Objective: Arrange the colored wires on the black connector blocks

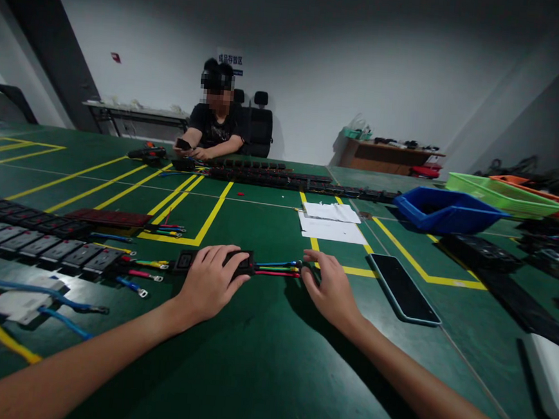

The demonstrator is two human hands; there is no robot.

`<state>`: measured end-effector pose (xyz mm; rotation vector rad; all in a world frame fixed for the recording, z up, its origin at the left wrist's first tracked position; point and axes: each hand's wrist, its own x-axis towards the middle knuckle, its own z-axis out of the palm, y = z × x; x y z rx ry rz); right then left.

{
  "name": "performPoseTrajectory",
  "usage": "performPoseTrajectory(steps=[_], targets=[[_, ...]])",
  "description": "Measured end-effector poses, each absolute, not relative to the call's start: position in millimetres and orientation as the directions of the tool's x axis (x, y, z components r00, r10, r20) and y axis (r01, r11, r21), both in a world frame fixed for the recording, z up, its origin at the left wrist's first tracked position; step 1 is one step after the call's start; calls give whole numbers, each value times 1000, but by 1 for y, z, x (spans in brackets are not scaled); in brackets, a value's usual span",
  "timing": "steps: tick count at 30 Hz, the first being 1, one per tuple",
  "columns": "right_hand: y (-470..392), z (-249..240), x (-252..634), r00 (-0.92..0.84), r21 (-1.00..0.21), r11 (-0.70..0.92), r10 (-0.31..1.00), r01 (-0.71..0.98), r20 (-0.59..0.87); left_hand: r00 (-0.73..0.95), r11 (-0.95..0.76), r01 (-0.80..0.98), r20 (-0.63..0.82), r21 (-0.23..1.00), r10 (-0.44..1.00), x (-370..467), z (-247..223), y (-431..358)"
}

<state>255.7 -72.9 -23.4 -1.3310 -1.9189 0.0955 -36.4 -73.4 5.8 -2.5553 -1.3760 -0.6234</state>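
Note:
My left hand (213, 275) lies over a short black socket block (187, 259), its fingers draped across the top and its thumb near the front side. Blue, green-yellow and red wires (277, 269) run out of the block's right end, with terminals at their tips. At those tips my right hand (328, 284) is held with thumb and forefinger apart. Whether it touches the terminals I cannot tell. To the left lies a row of grey socket strips (49, 247) with loose terminal-ended wires (146, 275).
A phone (403, 289) lies right of my right hand, with white papers (331, 223) beyond. Farther right stand a blue bin (446, 213) and a green bin (507, 200). Across the table a person (217, 124) works beside long black strips (282, 180). A white object (554, 376) sits at right.

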Motion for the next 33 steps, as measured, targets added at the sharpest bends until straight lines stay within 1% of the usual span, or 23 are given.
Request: performPoseTrajectory(steps=[2,5,7,9,11,13,15,17,20,24,26,28,30,33], targets=[[-70,-27,256,-146,-448,390,861,804,488,486,-558,828,440,44,755,-37,5,-74],[-69,-29,257,-189,-438,403,871,803,454,484,-559,828,445,47,754,-37,5,-73],[-70,-27,257,-210,-449,456,842,768,496,481,-557,829,446,50,755,-37,5,-73],[-72,-23,258,-220,-454,534,786,713,578,480,-557,829,447,51,755,-37,4,-73],[-75,-19,259,-235,-440,625,711,645,663,480,-558,828,449,52,754,-37,4,-72],[-78,-16,258,-263,-409,696,645,590,718,481,-559,828,449,51,753,-36,4,-72],[-80,-14,256,-277,-371,728,601,576,749,483,-560,827,448,48,752,-36,4,-72],[-81,-14,254,-275,-336,720,587,607,762,484,-560,827,449,45,751,-36,4,-72],[-79,-17,253,-257,-319,627,653,710,712,485,-561,827,451,43,750,-37,4,-72],[-76,-20,253,-180,-284,392,808,875,561,485,-561,827,450,44,750,-37,3,-72],[-75,-21,253,-164,-248,322,850,914,501,484,-560,827,450,46,751,-37,3,-72],[-74,-23,253,-176,-225,310,865,924,469,482,-559,827,448,50,753,-37,3,-73],[-72,-24,253,-209,-230,343,863,911,461,481,-562,825,449,57,753,-38,3,-73],[-69,-25,255,-238,-306,411,849,859,473,481,-570,818,460,69,746,-38,3,-73]])
